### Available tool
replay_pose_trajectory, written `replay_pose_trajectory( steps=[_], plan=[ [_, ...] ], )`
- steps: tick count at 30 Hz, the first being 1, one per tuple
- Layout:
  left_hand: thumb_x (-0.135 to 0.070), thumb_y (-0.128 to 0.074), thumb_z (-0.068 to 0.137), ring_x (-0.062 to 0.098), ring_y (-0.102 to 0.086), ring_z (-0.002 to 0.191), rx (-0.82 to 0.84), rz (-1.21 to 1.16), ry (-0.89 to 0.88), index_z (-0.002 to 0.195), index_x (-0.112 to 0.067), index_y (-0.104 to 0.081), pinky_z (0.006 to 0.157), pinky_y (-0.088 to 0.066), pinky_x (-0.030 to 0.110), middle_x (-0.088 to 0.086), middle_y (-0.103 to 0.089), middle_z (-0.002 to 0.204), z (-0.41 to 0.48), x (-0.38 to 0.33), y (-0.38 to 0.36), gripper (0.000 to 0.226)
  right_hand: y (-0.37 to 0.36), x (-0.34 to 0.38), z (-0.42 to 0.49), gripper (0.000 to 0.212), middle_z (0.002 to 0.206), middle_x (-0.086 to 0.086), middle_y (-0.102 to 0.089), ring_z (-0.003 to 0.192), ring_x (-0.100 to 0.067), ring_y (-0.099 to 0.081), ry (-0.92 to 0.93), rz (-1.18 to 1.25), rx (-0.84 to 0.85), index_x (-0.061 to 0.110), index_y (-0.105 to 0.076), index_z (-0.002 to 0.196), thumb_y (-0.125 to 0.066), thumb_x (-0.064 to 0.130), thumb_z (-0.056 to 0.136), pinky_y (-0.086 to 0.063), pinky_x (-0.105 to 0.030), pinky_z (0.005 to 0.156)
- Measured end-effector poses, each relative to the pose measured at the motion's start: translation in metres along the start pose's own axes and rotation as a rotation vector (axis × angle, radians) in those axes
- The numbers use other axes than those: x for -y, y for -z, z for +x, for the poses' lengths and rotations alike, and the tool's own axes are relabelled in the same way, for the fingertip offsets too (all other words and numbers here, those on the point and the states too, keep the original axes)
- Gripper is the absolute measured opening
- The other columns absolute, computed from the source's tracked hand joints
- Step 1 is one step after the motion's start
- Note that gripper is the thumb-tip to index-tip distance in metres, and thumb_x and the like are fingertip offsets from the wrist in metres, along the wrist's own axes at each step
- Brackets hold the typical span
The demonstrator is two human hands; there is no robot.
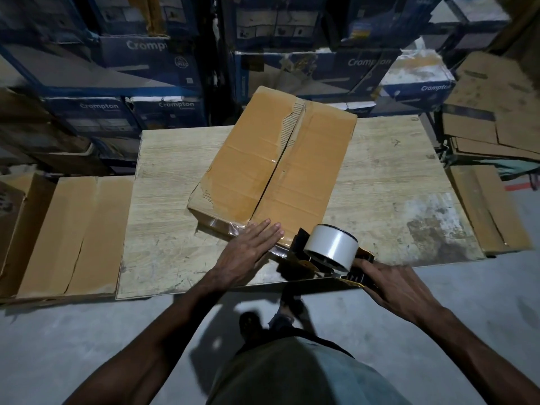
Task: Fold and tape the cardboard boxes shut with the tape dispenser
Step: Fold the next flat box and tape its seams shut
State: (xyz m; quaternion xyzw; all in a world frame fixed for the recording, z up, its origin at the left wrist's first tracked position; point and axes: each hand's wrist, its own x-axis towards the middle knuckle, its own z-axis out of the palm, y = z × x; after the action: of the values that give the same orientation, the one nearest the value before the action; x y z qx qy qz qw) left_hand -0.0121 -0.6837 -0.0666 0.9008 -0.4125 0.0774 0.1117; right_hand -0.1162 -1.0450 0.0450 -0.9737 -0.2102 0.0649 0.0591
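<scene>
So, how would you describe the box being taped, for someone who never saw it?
Find the wooden table in front of the stacked blue cartons. One brown cardboard box lies on it at an angle. Unlike the cardboard beside the table, it has a torn centre seam and the left hand flat on its near end.

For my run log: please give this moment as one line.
left hand: flat on cardboard box | right hand: grips tape dispenser at box's near edge
</scene>
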Motion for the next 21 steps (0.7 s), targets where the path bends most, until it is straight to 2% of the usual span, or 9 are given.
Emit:
replay_pose_trajectory(
  steps=[3, 5, 7, 8, 9, 12, 15, 18, 21],
  plan=[
    [-0.033, -0.047, 0.101, 0.02, -0.03, 0.15, 0.028, 0.076, -0.089, 0.141, -0.018, -0.058, 0.122, -0.024, 0.042, 0.008, -0.035, 0.158, 0.014, -0.029, -0.011, 0.044, -0.003, 0.0, 0.0, 0.067, 0.082, 0.004, -0.072, 0.051, -0.019, -0.06, -0.004, 0.021, -0.004, 0.033, -0.047, 0.137, -0.084, 0.026, 0.081, -0.042, -0.031, 0.039],
    [-0.035, -0.077, 0.089, 0.015, -0.028, 0.148, 0.071, 0.041, -0.041, 0.104, -0.025, -0.078, 0.122, -0.023, 0.04, 0.008, -0.034, 0.155, 0.021, -0.05, -0.018, 0.018, -0.006, 0.001, -0.001, 0.068, 0.083, 0.004, -0.072, 0.053, -0.02, -0.061, -0.021, 0.042, 0.001, 0.035, -0.045, 0.139, -0.083, 0.027, 0.083, -0.043, -0.03, 0.041],
    [-0.027, -0.091, 0.074, 0.019, -0.042, 0.146, 0.083, -0.04, 0.012, 0.075, -0.022, -0.076, 0.121, -0.031, 0.041, 0.01, -0.035, 0.153, 0.024, -0.059, -0.021, 0.016, -0.008, 0.003, -0.004, 0.066, 0.085, 0.005, -0.072, 0.055, -0.02, -0.063, -0.035, 0.06, -0.002, 0.036, -0.045, 0.139, -0.082, 0.028, 0.085, -0.043, -0.03, 0.041],
    [-0.023, -0.093, 0.07, 0.022, -0.047, 0.144, 0.088, -0.062, 0.034, 0.073, -0.019, -0.075, 0.12, -0.035, 0.041, 0.011, -0.035, 0.153, 0.025, -0.059, -0.02, 0.018, -0.009, 0.004, -0.005, 0.065, 0.086, 0.005, -0.073, 0.056, -0.019, -0.063, -0.041, 0.07, -0.006, 0.036, -0.045, 0.138, -0.082, 0.029, 0.085, -0.044, -0.03, 0.041],
    [-0.021, -0.094, 0.068, 0.023, -0.049, 0.143, 0.087, -0.067, 0.038, 0.078, -0.018, -0.077, 0.12, -0.036, 0.041, 0.01, -0.035, 0.153, 0.024, -0.056, -0.022, 0.02, -0.009, 0.006, -0.005, 0.065, 0.086, 0.004, -0.073, 0.055, -0.019, -0.063, -0.044, 0.077, -0.011, 0.036, -0.045, 0.138, -0.081, 0.029, 0.085, -0.044, -0.03, 0.041],
    [-0.021, -0.092, 0.075, 0.021, -0.044, 0.145, 0.009, -0.124, 0.022, 0.112, -0.014, -0.078, 0.122, -0.033, 0.04, 0.008, -0.041, 0.157, 0.023, -0.043, -0.023, 0.04, -0.012, 0.01, 0.003, 0.065, 0.088, 0.002, -0.073, 0.057, -0.021, -0.063, -0.029, 0.088, -0.025, 0.036, -0.041, 0.141, -0.077, 0.028, 0.088, -0.046, -0.031, 0.043],
    [-0.027, -0.073, 0.094, 0.026, -0.052, 0.139, -0.109, -0.232, -0.006, 0.14, -0.013, -0.059, 0.118, -0.039, 0.045, 0.013, -0.055, 0.15, 0.028, -0.025, -0.006, 0.051, -0.014, 0.016, 0.019, 0.059, 0.101, 0.002, -0.074, 0.065, -0.024, -0.068, -0.033, 0.06, -0.041, 0.037, -0.037, 0.143, -0.068, 0.035, 0.094, -0.05, -0.034, 0.048],
    [-0.037, -0.053, 0.106, 0.027, -0.056, 0.136, -0.087, -0.231, -0.104, 0.145, -0.018, -0.048, 0.117, -0.042, 0.047, 0.014, -0.057, 0.148, 0.033, -0.008, 0.004, 0.044, -0.014, 0.018, 0.021, 0.055, 0.106, 0.003, -0.073, 0.07, -0.024, -0.069, -0.03, 0.047, -0.019, 0.038, -0.035, 0.146, -0.061, 0.039, 0.097, -0.053, -0.037, 0.052],
    [-0.033, -0.058, 0.1, 0.024, -0.051, 0.138, -0.087, -0.208, -0.102, 0.145, -0.017, -0.048, 0.117, -0.042, 0.046, 0.014, -0.058, 0.147, 0.031, -0.009, -0.005, 0.049, -0.01, 0.016, 0.01, 0.057, 0.103, 0.002, -0.073, 0.068, -0.023, -0.068, -0.021, 0.08, -0.038, 0.037, -0.037, 0.144, -0.067, 0.033, 0.095, -0.051, -0.036, 0.051]
  ],
)
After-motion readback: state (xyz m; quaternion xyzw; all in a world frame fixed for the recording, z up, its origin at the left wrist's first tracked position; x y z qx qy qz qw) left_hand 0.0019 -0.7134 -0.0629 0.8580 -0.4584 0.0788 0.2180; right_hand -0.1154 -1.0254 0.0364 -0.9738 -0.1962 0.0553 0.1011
